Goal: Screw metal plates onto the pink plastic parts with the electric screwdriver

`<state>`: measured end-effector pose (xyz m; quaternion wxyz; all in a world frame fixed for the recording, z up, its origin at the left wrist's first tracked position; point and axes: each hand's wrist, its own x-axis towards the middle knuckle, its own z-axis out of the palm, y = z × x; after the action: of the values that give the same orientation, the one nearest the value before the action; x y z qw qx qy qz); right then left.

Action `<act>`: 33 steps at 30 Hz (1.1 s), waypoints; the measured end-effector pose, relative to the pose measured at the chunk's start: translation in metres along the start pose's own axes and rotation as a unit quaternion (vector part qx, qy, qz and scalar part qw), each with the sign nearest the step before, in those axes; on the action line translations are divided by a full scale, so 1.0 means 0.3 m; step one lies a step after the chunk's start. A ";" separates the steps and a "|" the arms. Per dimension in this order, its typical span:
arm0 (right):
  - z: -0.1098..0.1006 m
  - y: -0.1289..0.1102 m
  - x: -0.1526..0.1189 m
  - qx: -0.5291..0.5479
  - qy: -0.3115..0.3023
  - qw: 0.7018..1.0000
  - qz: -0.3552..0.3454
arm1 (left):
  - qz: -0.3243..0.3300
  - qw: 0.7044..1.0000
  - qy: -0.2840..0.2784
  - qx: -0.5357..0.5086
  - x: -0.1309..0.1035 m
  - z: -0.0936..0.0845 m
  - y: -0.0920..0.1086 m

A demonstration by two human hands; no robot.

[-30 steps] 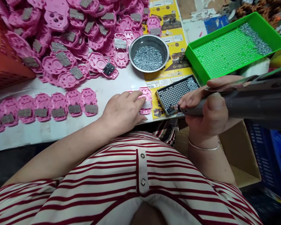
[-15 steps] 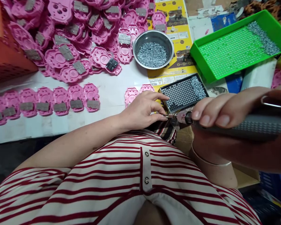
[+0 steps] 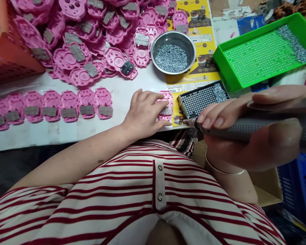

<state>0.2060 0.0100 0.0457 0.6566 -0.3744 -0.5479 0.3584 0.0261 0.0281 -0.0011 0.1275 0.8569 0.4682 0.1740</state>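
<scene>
My bare left hand (image 3: pixel 144 114) lies palm down, fingers spread, forearm extended. My bare right hand (image 3: pixel 244 126), thin silver-coloured bangle (image 3: pixel 225 172) at its wrist, is curled closed.

A: Furniture?
B: One white tabletop (image 3: pixel 127 89), with greyish smudges near its front edge. Yellow printed sheet (image 3: pixel 193 77) over part of it, right of centre.
A: Below?
B: Left: dark area (image 3: pixel 7 170), floor detail unreadable. Right: open cardboard box (image 3: pixel 267 183), blue crate (image 3: pixel 290 185) beside it.
A: Far right?
B: Blue patch (image 3: pixel 250 23) among pale, torn scraps; brown clutter (image 3: pixel 293 9) farther back, blurred.
A: Light?
B: Pale and soft above; dim underneath.
</scene>
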 end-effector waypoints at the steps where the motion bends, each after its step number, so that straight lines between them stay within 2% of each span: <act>1: 0.010 0.019 0.003 0.025 0.009 0.999 -0.038 | -0.008 1.000 -0.002 0.007 0.001 -0.002 -0.002; 3: 0.030 0.038 0.012 0.039 0.019 0.991 -0.125 | -0.019 1.000 -0.006 0.010 0.006 -0.002 -0.003; 5: 0.045 0.035 0.025 0.016 0.012 0.983 -0.183 | -0.028 1.000 -0.006 0.007 0.016 -0.001 -0.003; 8: 0.054 0.027 0.041 -0.017 -0.013 0.980 -0.200 | -0.029 1.000 -0.005 0.003 0.030 0.002 -0.008; 12: 0.061 0.046 0.050 -0.014 0.005 0.977 -0.211 | -0.017 1.000 -0.003 0.005 0.038 0.007 -0.019; 20: 0.087 0.068 0.061 -0.016 0.061 0.988 -0.142 | -0.003 1.000 0.004 0.003 0.036 0.019 -0.027; 33: 0.086 0.113 0.054 -0.005 0.060 0.995 -0.075 | -0.018 0.999 -0.031 -0.014 0.047 0.004 -0.022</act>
<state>0.1806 0.0425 0.0260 0.7114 -0.3560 -0.5360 0.2827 0.0287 0.0435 -0.0023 0.1567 0.8517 0.4766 0.1514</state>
